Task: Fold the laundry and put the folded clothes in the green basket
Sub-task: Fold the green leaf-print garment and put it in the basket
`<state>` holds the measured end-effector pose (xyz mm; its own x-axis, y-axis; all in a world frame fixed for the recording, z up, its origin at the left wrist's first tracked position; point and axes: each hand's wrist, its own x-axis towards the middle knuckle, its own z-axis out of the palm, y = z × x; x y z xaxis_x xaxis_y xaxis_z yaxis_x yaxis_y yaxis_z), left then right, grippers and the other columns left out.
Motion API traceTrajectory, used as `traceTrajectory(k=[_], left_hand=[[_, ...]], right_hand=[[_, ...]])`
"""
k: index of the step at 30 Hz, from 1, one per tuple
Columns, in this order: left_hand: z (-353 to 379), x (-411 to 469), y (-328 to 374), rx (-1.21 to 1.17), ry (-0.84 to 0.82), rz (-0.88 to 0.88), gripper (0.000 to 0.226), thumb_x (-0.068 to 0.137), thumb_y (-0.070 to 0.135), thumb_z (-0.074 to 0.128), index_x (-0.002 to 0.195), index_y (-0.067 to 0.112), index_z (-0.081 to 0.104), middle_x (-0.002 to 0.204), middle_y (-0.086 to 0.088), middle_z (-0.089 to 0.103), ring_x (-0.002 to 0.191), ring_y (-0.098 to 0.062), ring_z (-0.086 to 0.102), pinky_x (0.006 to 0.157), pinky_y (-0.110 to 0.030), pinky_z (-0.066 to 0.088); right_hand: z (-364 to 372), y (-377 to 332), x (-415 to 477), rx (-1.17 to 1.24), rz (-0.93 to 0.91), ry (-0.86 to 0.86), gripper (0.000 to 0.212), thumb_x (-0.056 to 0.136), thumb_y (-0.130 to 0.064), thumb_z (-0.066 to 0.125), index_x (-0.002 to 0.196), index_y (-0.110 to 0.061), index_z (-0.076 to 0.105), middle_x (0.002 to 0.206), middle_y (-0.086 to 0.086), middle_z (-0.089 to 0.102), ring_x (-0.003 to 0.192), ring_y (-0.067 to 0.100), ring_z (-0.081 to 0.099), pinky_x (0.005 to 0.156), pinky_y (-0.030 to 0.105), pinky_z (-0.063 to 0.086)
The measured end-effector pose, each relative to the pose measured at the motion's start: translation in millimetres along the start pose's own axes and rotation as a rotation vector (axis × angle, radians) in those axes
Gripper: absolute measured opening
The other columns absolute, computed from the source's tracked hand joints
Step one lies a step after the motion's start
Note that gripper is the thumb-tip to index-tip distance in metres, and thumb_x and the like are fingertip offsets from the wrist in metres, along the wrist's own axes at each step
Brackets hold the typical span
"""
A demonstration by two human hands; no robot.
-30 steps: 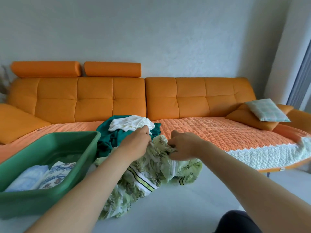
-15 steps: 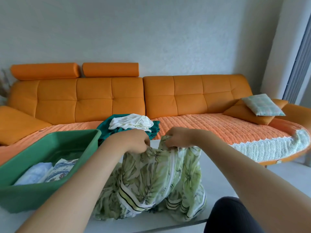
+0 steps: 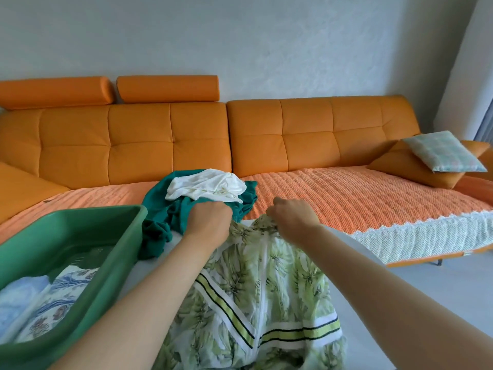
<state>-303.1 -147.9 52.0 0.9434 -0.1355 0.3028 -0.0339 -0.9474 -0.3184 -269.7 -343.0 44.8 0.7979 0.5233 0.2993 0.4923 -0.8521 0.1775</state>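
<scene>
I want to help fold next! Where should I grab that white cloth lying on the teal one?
Probably from above: the white cloth lies crumpled on top of the teal cloth, nothing covering it. Pinch a raised fold near its middle and lift straight up, so the teal one stays put.

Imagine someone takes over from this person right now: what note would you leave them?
Left hand and right hand each grip the top edge of the leaf-print garment, which drapes down unfolded between them.
Green basket, at left, holds two folded items: a pale blue cloth and a blue-patterned cloth.
Left: fold the leaf-print garment, then the teal garment and white garment piled beyond the hands; basket them all.
</scene>
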Motion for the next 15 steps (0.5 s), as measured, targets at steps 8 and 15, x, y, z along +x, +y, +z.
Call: traceTrajectory(k=[8,15], left_hand=[[36.0,62.4,-13.3,-0.503,-0.017,-0.326,0.016,0.100,0.011,0.039,0.109,0.011,0.052,0.101,-0.007,0.061,0.080,-0.024,0.051,0.057,-0.033,0.032],[78.3,80.3,-16.4,-0.625,-0.418,-0.166,0.099,0.103,0.025,0.050,0.145,0.038,-0.038,0.163,-0.007,-0.023,0.149,-0.034,0.020,0.101,-0.040,0.045]], right_hand=[[40.2,14.9,73.9,0.599,0.527,0.215,0.033,0.081,0.014,0.043,0.093,-0.011,0.061,0.093,0.006,0.059,0.074,0.022,0.056,0.055,0.033,0.050],[67.6,8.1,100.2,0.460,0.189,-0.208,0.083,0.094,-0.023,0.061,0.159,-0.035,0.010,0.167,-0.004,-0.011,0.143,0.021,0.037,0.121,0.062,0.006]])
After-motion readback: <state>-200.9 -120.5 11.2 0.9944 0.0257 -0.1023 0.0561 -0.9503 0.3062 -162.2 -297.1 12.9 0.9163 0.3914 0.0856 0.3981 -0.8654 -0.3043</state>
